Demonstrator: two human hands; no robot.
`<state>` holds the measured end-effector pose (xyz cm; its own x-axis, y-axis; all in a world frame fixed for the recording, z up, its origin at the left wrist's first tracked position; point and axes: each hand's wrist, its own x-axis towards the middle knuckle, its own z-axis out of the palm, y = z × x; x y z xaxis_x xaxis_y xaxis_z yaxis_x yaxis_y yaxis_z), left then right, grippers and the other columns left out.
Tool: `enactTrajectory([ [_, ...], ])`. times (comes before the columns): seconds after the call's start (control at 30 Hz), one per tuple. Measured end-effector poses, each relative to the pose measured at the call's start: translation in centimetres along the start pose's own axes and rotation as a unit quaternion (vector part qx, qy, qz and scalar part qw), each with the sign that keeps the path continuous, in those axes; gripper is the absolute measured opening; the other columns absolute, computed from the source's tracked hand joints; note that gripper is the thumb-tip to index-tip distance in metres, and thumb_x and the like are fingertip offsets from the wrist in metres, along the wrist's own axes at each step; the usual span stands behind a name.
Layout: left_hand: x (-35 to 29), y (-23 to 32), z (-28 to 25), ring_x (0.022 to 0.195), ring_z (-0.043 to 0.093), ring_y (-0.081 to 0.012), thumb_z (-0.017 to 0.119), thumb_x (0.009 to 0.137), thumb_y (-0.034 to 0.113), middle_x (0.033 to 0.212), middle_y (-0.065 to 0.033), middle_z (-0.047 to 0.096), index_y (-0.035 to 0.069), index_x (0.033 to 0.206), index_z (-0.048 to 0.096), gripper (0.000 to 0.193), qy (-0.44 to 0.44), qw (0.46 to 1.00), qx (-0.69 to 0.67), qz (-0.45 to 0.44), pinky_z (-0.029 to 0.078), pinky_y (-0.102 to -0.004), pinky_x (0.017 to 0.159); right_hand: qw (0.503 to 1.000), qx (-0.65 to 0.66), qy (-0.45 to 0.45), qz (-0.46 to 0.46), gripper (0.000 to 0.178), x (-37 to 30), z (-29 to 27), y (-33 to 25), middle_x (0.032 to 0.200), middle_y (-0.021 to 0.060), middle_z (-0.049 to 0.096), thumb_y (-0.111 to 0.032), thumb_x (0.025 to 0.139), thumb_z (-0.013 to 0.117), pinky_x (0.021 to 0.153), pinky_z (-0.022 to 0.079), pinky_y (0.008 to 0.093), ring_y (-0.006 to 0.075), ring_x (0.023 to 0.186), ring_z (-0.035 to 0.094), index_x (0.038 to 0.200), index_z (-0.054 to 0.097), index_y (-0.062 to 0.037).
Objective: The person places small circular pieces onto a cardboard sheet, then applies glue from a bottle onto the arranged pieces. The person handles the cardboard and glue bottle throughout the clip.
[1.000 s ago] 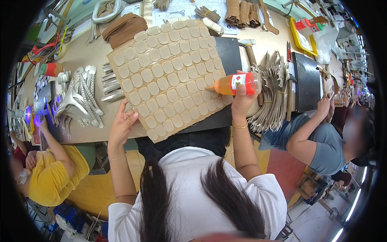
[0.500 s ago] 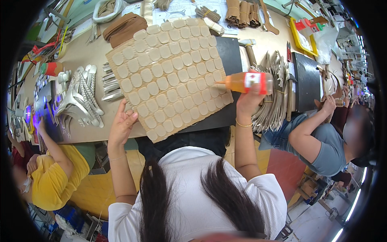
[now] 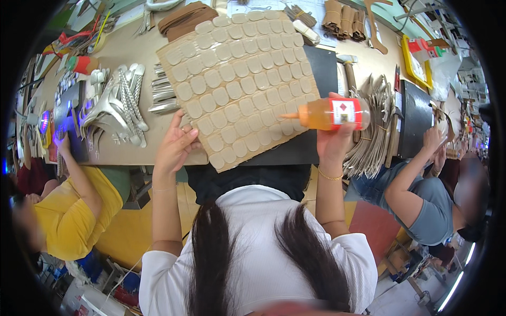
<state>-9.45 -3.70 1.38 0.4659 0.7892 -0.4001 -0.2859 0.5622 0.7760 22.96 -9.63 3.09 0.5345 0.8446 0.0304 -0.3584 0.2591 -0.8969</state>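
A tan sheet (image 3: 224, 164) lies tilted in front of me, with rows of rounded beige pieces (image 3: 237, 79) on it, some of them glossy. My left hand (image 3: 180, 143) is at its lower left edge, thumb and fingers closed on the rim; some fingertips are hidden. In my right hand (image 3: 334, 142) is a squeeze bottle (image 3: 348, 113) of amber liquid with a red and white label. It is held nearly level, its pointed orange nozzle (image 3: 290, 115) reaching left over the pieces near the sheet's right side. A black slab (image 3: 324, 68) shows partly beneath the sheet.
Silvery straps (image 3: 113, 105) and a stack of strips (image 3: 164, 89) lie left of the sheet. Brown folded leather (image 3: 187, 20) is behind it. A bundle of pale strips (image 3: 371, 126) and a hammer (image 3: 350, 73) lie right. Co-workers sit on both sides.
The whole view has shifted, so the bench appears higher and further right. The bottle is still in my right hand, turned slightly with its label facing up more. My left hand stays at the sheet's edge.
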Motion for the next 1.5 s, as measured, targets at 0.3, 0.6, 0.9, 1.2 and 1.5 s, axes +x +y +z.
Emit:
enactTrajectory([
  [0.3, -0.4, 0.1, 0.8, 0.094, 0.063, -0.0195, 0.053, 0.092, 0.008, 0.109, -0.0143, 0.061, 0.010, 0.138, 0.021, 0.056, 0.028, 0.999, 0.022, -0.016, 0.056, -0.0308, 0.069, 0.977, -0.193, 0.004, -0.091, 0.050, -0.6, 0.1, 1.3, 0.099, 0.0050, 0.056, -0.022, 0.069, 0.083, 0.078, 0.047, 0.0257, 0.0126, 0.088, 0.056, 0.104, 0.055, -0.0004],
  [0.6, -0.5, 0.1, 0.6, 0.094, 0.063, -0.0193, 0.054, 0.092, 0.009, 0.111, -0.0137, 0.061, 0.011, 0.136, 0.022, 0.055, 0.019, 0.999, 0.029, -0.009, 0.057, -0.0311, 0.069, 0.981, -0.178, 0.008, -0.079, 0.049, -0.8, 0.8, 1.4, 0.089, 0.0047, 0.063, -0.023, 0.065, 0.086, 0.072, 0.050, 0.0254, 0.0110, 0.079, 0.059, 0.098, 0.059, 0.0009],
  [0.9, -0.5, 0.2, 0.7, 0.094, 0.063, -0.0193, 0.055, 0.091, 0.009, 0.112, -0.0137, 0.060, 0.010, 0.136, 0.023, 0.055, 0.011, 0.999, 0.034, -0.003, 0.057, -0.0313, 0.068, 0.965, -0.237, -0.027, -0.111, 0.054, -0.9, 1.4, 1.0, 0.091, 0.0058, 0.064, -0.024, 0.062, 0.088, 0.072, 0.051, 0.0262, 0.0118, 0.079, 0.060, 0.100, 0.059, 0.0027],
  [1.2, -0.5, 0.3, 0.7, 0.095, 0.063, -0.0195, 0.055, 0.091, 0.009, 0.112, -0.0138, 0.060, 0.010, 0.137, 0.022, 0.057, 0.013, 0.999, 0.033, -0.005, 0.058, -0.0322, 0.069, 0.970, -0.204, 0.015, -0.129, 0.051, -0.5, -0.3, 0.7, 0.090, 0.0049, 0.061, -0.029, 0.065, 0.086, 0.073, 0.050, 0.0258, 0.0122, 0.080, 0.059, 0.096, 0.057, 0.0002],
  [1.5, -0.5, 0.4, 0.8, 0.095, 0.063, -0.0193, 0.055, 0.091, 0.009, 0.113, -0.0140, 0.060, 0.010, 0.137, 0.022, 0.057, 0.016, 0.999, 0.034, -0.007, 0.059, -0.0323, 0.069, 0.979, -0.197, -0.004, -0.057, 0.053, -1.8, -0.2, 0.9, 0.091, 0.0076, 0.064, -0.025, 0.063, 0.087, 0.074, 0.052, 0.0271, 0.0133, 0.081, 0.062, 0.099, 0.059, 0.0018],
])
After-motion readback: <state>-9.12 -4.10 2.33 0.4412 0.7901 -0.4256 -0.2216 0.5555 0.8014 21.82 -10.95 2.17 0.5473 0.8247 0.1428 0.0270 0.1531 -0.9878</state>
